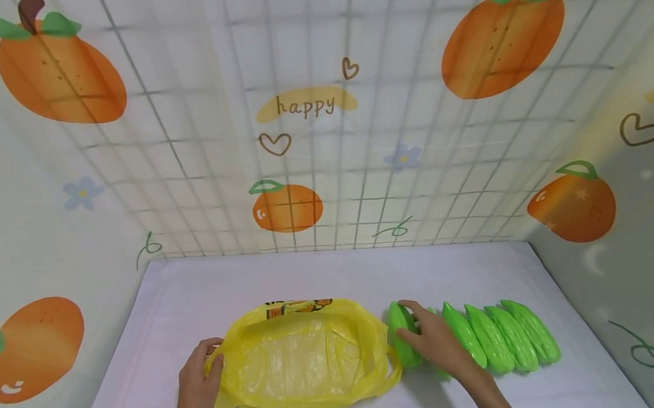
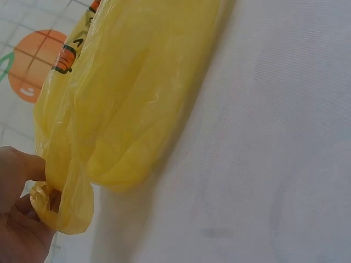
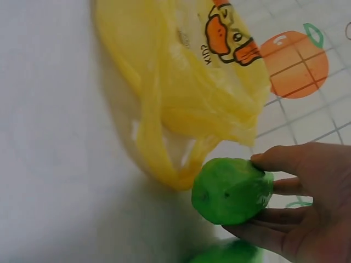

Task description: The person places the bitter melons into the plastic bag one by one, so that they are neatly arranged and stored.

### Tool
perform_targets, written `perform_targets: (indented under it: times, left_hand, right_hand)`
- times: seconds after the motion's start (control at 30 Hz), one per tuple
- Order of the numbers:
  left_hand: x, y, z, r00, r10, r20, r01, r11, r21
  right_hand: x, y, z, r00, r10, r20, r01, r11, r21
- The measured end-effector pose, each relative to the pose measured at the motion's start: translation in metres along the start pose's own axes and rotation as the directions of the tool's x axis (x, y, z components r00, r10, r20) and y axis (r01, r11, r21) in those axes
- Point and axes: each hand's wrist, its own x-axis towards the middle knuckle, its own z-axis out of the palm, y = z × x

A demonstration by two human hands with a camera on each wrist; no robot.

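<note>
A yellow plastic bag [image 1: 302, 359] with a cartoon print lies on the table, its mouth spread wide. My left hand [image 1: 197, 380] is at its left end, where the left wrist view shows thumb and fingers holding the bunched handle loop [image 2: 74, 208]. To the right of the bag, my right hand [image 1: 436, 340] grips a bright green toy vegetable [image 1: 399, 336], long and ridged like a bitter melon. Its rounded end [image 3: 225, 189] faces the right wrist camera, close by the bag's right handle [image 3: 151, 142]. Another green piece is mostly hidden beneath the right hand.
Several matching green vegetables [image 1: 488, 340] lie side by side in a slanted row right of my right hand. White cloth [image 1: 198, 284] covers the table. A printed curtain [image 1: 325, 161] with oranges and grid lines stands along the back and both sides.
</note>
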Motion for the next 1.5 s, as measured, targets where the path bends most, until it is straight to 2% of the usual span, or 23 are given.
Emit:
perform_targets:
  times: [0.33, 0.5, 0.63, 0.73, 0.87, 1.0, 1.27, 1.5]
  left_hand:
    - [0.002, -0.002, 0.002, 1.0, -0.013, -0.005, 0.013, 1.0, -0.014]
    - [0.002, -0.002, 0.001, 1.0, -0.019, 0.001, 0.019, 1.0, -0.009]
    - [0.002, -0.002, 0.0, 1.0, -0.024, 0.003, 0.024, 1.0, -0.011]
    - [0.001, -0.003, -0.001, 1.0, -0.021, 0.0, 0.021, 1.0, -0.016]
    - [0.001, -0.003, -0.001, 1.0, -0.016, 0.008, 0.017, 0.999, -0.031]
    - [0.001, -0.002, -0.001, 1.0, -0.008, 0.013, 0.008, 0.999, -0.038]
    - [0.0, -0.001, -0.001, 1.0, -0.011, 0.007, 0.011, 0.999, -0.039]
    - [-0.001, 0.0, -0.002, 1.0, -0.007, 0.003, 0.007, 0.999, -0.043]
  right_hand:
    - [0.002, -0.019, -0.018, 0.997, 0.072, -0.021, -0.068, 0.989, 0.131]
    - [0.005, -0.033, -0.023, 0.994, 0.11, -0.014, -0.103, 0.967, 0.232]
    - [0.007, -0.048, -0.023, 0.994, 0.108, 0.03, -0.111, 0.916, 0.385]
    - [0.009, -0.059, -0.022, 0.992, 0.099, 0.081, -0.127, 0.853, 0.505]
    - [0.012, -0.07, -0.02, 0.985, 0.102, 0.142, -0.167, 0.795, 0.583]
    - [0.014, -0.078, -0.014, 0.978, 0.097, 0.184, -0.191, 0.77, 0.609]
    - [0.018, -0.088, 0.002, 0.964, 0.047, 0.26, -0.206, 0.75, 0.628]
    - [0.019, -0.088, 0.018, 0.931, -0.033, 0.363, -0.242, 0.69, 0.682]
